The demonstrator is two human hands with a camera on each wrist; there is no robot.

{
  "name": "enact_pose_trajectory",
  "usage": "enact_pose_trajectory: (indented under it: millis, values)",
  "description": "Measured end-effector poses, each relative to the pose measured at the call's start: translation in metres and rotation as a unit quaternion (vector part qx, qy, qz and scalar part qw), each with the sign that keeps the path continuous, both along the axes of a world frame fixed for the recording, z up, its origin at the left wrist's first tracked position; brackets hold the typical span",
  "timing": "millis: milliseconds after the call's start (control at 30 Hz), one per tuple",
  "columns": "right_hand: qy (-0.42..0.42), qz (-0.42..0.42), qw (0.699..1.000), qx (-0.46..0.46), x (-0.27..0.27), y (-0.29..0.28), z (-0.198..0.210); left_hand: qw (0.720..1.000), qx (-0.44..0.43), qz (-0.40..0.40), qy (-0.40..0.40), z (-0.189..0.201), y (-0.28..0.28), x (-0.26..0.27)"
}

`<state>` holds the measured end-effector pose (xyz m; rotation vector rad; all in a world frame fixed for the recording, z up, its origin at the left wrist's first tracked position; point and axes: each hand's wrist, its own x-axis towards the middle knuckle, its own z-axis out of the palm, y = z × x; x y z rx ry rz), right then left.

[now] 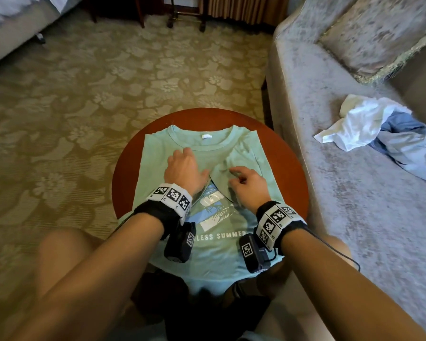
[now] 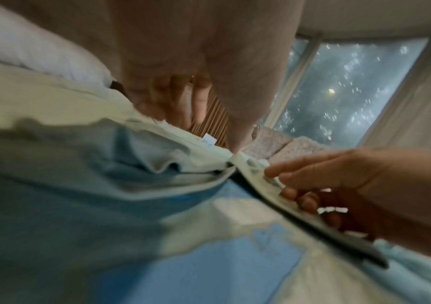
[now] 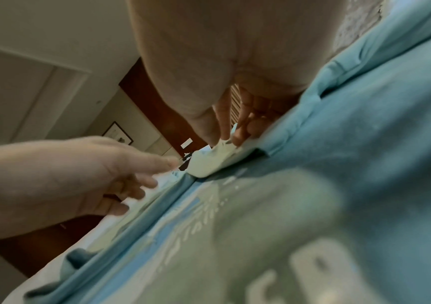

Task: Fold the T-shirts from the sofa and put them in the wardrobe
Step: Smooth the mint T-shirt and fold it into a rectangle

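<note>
Mint-green cotton covers most of the round table (image 1: 123, 178): the T-shirt (image 1: 214, 252) lies face up, collar toward the far edge, hem hanging over the near edge onto our lap. Both side panels are already folded inward and meet near the middle, above the printed graphic. On the left flap our left hand (image 1: 183, 168) rests flat, fingers relaxed and spread, pressing the cloth down. Just beside it, our right hand (image 1: 247, 185) sits on the right flap; the fingertips look to be pinching its edge, though the wrist views are blurred, so we say that cautiously. Further right, on the sofa (image 1: 330, 168), a white shirt (image 1: 357, 121) and a blue shirt (image 1: 408, 141) lie crumpled, still unfolded.

We judge the step in hand to be squaring the side folds. Next we would need to smooth the right flap and bring the hem up toward the collar.
</note>
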<state>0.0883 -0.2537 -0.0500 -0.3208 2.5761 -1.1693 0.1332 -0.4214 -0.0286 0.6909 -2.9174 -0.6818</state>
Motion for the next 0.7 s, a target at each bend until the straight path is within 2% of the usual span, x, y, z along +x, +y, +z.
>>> enact_pose_trajectory:
  millis: [67,100,200,300,367,433,500,567,633,700]
  values:
    - [-0.012,0.001,1.0,0.003,0.0,-0.004,-0.002,0.997,0.001,-0.017,-0.069,-0.007,-0.004,0.003]
    - [-0.015,0.007,1.0,0.013,0.0,-0.006,-0.002,0.997,0.009,-0.03,-0.064,-0.009,-0.006,0.005]
    - [-0.009,0.016,0.999,0.046,0.0,-0.008,-0.001,0.998,0.041,-0.034,0.014,-0.008,-0.006,0.007]
    - [0.006,0.003,0.999,0.033,0.002,-0.008,-0.003,0.994,0.054,-0.051,0.075,-0.003,0.0,0.007]
    - [0.04,-0.011,0.998,0.042,0.004,-0.006,-0.002,0.997,-0.011,-0.068,0.023,-0.002,0.001,0.012]
    - [0.078,-0.026,0.995,0.056,0.005,-0.002,0.002,0.995,-0.071,-0.049,-0.058,-0.003,0.0,0.017]
    - [0.083,0.008,0.99,0.114,0.003,0.0,0.008,0.982,-0.071,-0.052,-0.17,-0.007,0.001,0.021]
    - [0.03,0.094,0.973,0.207,0.004,-0.002,0.01,0.96,-0.06,-0.072,-0.265,-0.016,0.006,0.023]
    - [-0.036,0.154,0.952,0.263,0.009,-0.01,0.006,0.953,-0.053,-0.078,-0.289,-0.024,0.009,0.022]
    - [-0.064,0.168,0.94,0.29,0.011,-0.016,0.001,0.953,-0.053,-0.079,-0.287,-0.027,0.006,0.017]
